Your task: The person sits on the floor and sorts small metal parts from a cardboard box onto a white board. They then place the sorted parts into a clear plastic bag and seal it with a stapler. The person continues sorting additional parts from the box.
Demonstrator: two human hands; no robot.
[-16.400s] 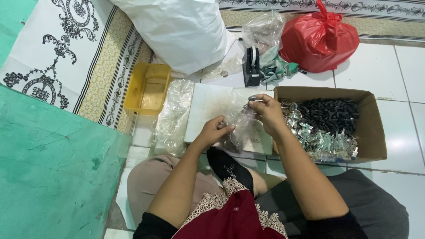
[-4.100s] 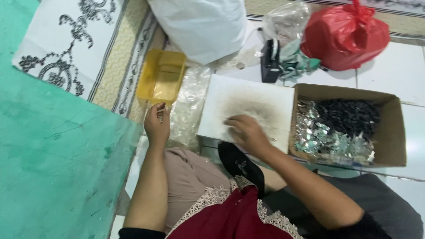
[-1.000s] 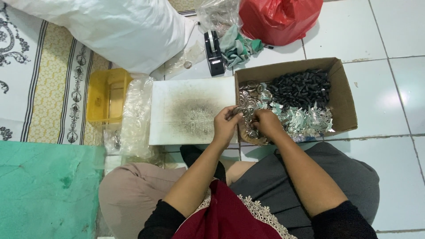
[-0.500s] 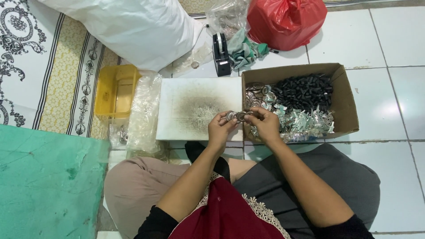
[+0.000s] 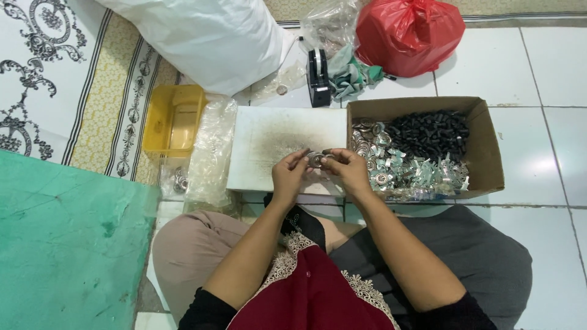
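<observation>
Both hands meet over the near edge of a white board (image 5: pixel 269 131) with a grey smudge in its middle. My left hand (image 5: pixel 289 176) and my right hand (image 5: pixel 347 171) together pinch a small round silvery metal part (image 5: pixel 315 159) between their fingertips. Just right of the hands stands an open cardboard box (image 5: pixel 489 159) holding several small black parts (image 5: pixel 428 131) at the back and shiny metal pieces (image 5: pixel 403 174) at the front and left.
A yellow plastic tray (image 5: pixel 173 119) and clear plastic bags (image 5: pixel 211 153) lie left of the board. Behind are a white sack (image 5: pixel 202 36), a black tape dispenser (image 5: pixel 317 68), a green cloth (image 5: pixel 351 73) and a red plastic bag (image 5: pixel 406 33). A green mat (image 5: pixel 61 244) covers the left floor.
The hands have drawn back from the box's left edge to the board's near edge, still holding the small metal part between them. The view has shifted slightly.
</observation>
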